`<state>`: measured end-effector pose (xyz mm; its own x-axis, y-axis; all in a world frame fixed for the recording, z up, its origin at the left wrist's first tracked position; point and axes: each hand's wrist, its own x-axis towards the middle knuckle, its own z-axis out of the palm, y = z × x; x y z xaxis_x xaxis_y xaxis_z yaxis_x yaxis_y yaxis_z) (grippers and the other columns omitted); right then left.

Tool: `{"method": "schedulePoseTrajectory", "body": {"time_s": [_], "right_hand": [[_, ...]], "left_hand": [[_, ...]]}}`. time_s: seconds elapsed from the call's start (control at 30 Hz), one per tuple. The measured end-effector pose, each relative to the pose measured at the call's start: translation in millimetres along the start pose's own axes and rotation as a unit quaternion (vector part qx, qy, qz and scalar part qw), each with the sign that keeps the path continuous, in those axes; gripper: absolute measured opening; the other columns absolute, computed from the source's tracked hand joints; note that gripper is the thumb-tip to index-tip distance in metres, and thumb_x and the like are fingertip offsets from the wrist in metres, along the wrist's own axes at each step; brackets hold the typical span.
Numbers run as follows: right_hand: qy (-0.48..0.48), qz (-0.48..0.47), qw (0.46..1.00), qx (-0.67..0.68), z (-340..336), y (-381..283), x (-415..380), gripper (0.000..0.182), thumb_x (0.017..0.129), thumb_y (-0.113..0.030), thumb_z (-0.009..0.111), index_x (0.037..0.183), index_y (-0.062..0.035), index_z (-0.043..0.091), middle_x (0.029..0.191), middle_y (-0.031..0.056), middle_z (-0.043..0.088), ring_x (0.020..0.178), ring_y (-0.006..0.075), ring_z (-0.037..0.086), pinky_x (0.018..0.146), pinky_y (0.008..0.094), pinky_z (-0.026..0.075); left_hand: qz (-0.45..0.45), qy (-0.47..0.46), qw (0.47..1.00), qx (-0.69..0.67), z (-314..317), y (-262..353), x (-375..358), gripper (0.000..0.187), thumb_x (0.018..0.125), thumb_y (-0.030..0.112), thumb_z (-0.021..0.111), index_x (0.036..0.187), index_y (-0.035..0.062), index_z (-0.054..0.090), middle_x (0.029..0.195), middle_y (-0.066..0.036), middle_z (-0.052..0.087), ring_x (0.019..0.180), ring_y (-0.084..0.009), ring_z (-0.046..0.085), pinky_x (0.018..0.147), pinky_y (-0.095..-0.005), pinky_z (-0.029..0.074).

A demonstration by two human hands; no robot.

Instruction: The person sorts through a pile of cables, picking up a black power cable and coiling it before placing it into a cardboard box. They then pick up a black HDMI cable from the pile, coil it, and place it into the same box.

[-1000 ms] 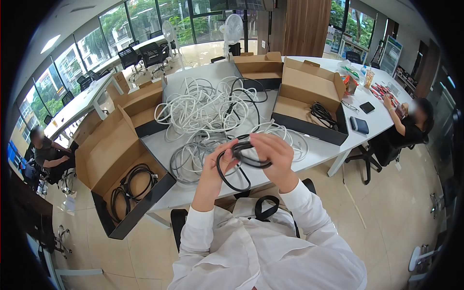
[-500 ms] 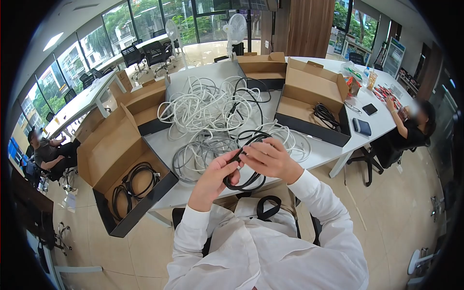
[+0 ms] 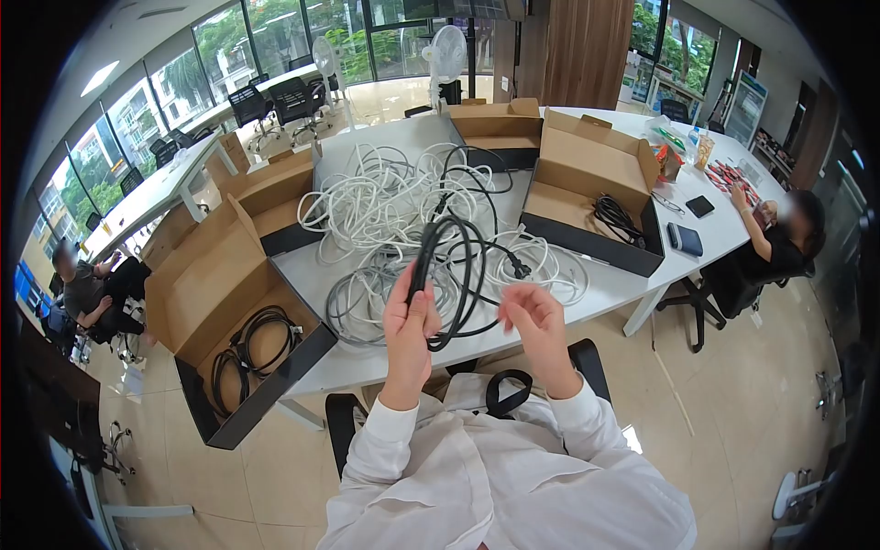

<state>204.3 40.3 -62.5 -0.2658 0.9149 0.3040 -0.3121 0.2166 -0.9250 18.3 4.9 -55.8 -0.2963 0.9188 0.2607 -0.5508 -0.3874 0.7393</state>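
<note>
My left hand (image 3: 410,316) is closed around a looped black power cable (image 3: 477,275), holding the coil upright above the front of the table. To its right a black plug (image 3: 521,267) hangs on a length of cable over the white cables. My right hand (image 3: 534,323) is a little lower and to the right, fingers pinched together where a strand of the black cable reaches them. Behind the coil lies a tangled heap of white cables (image 3: 367,206), with grey cables (image 3: 353,307) nearer to me. Another black cable runs through the heap.
An open cardboard box (image 3: 206,293) at left holds coiled black cables (image 3: 266,344). The box at right (image 3: 587,197) holds a black cable (image 3: 619,220). Two more boxes stand farther back. A wallet (image 3: 686,240) and phone (image 3: 700,206) lie at right. People sit on both sides.
The black coil has risen and turned upright in my left hand. My right hand has moved down and right off the coil, and the plug end now hangs free at the right.
</note>
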Motion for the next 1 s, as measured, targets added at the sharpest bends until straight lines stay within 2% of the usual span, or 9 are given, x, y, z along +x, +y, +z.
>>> {"method": "schedulePoseTrajectory", "body": {"time_s": [0.1, 0.13, 0.27, 0.37, 0.53, 0.67, 0.8, 0.93, 1.0], "right_hand": [[-0.239, 0.248, 0.930, -0.129, 4, -39, -7, 0.022, 0.094, -0.015, 0.055, 0.110, 0.0000, 0.060, 0.082, 0.0053, 0.066, 0.076, 0.0129, 0.063, 0.065, 0.0218, 0.047], [-0.310, 0.276, 0.893, -0.173, 7, -40, -5, 0.030, 0.095, -0.022, 0.056, 0.115, 0.0003, 0.057, 0.095, 0.0081, 0.067, 0.084, 0.0152, 0.064, 0.069, 0.0242, 0.049], [-0.245, 0.168, 0.952, 0.072, 14, 3, -3, 0.050, 0.091, -0.031, 0.064, 0.128, -0.0013, 0.046, 0.122, 0.0124, 0.059, 0.107, 0.0204, 0.059, 0.087, 0.0318, 0.047], [-0.127, 0.120, 0.950, 0.259, 12, 38, 12, 0.049, 0.092, -0.025, 0.063, 0.130, -0.0017, 0.043, 0.118, 0.0077, 0.057, 0.108, 0.0170, 0.056, 0.092, 0.0308, 0.046], [-0.124, 0.088, 0.988, 0.033, 7, -7, 2, 0.086, 0.082, -0.067, 0.057, 0.133, -0.0001, 0.041, 0.102, 0.0019, 0.055, 0.083, 0.0103, 0.051, 0.077, 0.0259, 0.045], [-0.139, 0.026, 0.988, -0.057, -11, 1, 10, 0.093, 0.077, -0.070, 0.062, 0.133, 0.0013, 0.042, 0.108, 0.0038, 0.054, 0.087, 0.0119, 0.052, 0.079, 0.0268, 0.045], [-0.058, -0.034, 0.995, 0.077, 17, 0, 5, 0.072, 0.083, -0.055, 0.065, 0.126, 0.0006, 0.050, 0.107, 0.0069, 0.057, 0.081, 0.0125, 0.055, 0.075, 0.0269, 0.046], [0.013, 0.011, 0.994, 0.112, 13, -5, 7, 0.040, 0.093, -0.034, 0.061, 0.116, -0.0016, 0.057, 0.084, 0.0055, 0.060, 0.056, 0.0078, 0.051, 0.052, 0.0218, 0.041], [-0.006, 0.040, 0.990, 0.132, 6, -10, 6, 0.027, 0.098, -0.026, 0.055, 0.106, -0.0010, 0.058, 0.052, -0.0031, 0.047, 0.038, 0.0035, 0.035, 0.038, 0.0207, 0.026]], "left_hand": [[0.045, 0.010, 0.998, -0.046, 1, 6, 0, 0.041, 0.099, 0.007, 0.047, 0.140, 0.0062, 0.042, 0.095, 0.000, 0.055, 0.054, -0.0032, 0.035, 0.048, -0.0196, 0.028], [0.045, 0.017, 0.997, -0.062, 1, 9, -1, 0.042, 0.099, 0.007, 0.047, 0.140, 0.0070, 0.042, 0.095, 0.001, 0.055, 0.053, -0.0028, 0.035, 0.048, -0.0203, 0.028], [0.022, 0.032, 0.991, -0.129, 1, 16, -5, 0.037, 0.098, 0.007, 0.048, 0.135, 0.0064, 0.048, 0.094, 0.003, 0.060, 0.053, -0.0029, 0.032, 0.048, -0.0207, 0.025], [0.002, 0.026, 0.996, -0.087, -3, 9, -11, 0.039, 0.097, 0.007, 0.049, 0.136, 0.0066, 0.047, 0.095, 0.002, 0.062, 0.052, -0.0024, 0.032, 0.048, -0.0207, 0.026], [-0.020, -0.027, 0.998, 0.054, -3, -19, -19, 0.042, 0.099, 0.008, 0.046, 0.140, 0.0056, 0.042, 0.087, 0.001, 0.056, 0.053, -0.0030, 0.035, 0.048, -0.0177, 0.028], [0.184, -0.014, 0.889, 0.419, -8, -36, -17, 0.041, 0.098, 0.008, 0.041, 0.139, 0.0017, 0.042, 0.088, -0.003, 0.057, 0.058, -0.0073, 0.045, 0.054, -0.0202, 0.037], [0.248, -0.018, 0.836, 0.489, 10, -27, -22, 0.045, 0.092, -0.001, 0.043, 0.137, 0.0005, 0.043, 0.094, -0.017, 0.060, 0.079, -0.0260, 0.061, 0.069, -0.0338, 0.049], [0.290, -0.086, 0.760, 0.576, 5, -33, -23, 0.044, 0.093, 0.001, 0.047, 0.136, -0.0017, 0.042, 0.090, -0.012, 0.059, 0.078, -0.0248, 0.059, 0.073, -0.0340, 0.047], [0.180, -0.107, 0.855, 0.474, 5, -39, -22, 0.047, 0.092, 0.002, 0.048, 0.137, -0.0020, 0.038, 0.087, -0.010, 0.058, 0.078, -0.0214, 0.058, 0.074, -0.0318, 0.046]]}}
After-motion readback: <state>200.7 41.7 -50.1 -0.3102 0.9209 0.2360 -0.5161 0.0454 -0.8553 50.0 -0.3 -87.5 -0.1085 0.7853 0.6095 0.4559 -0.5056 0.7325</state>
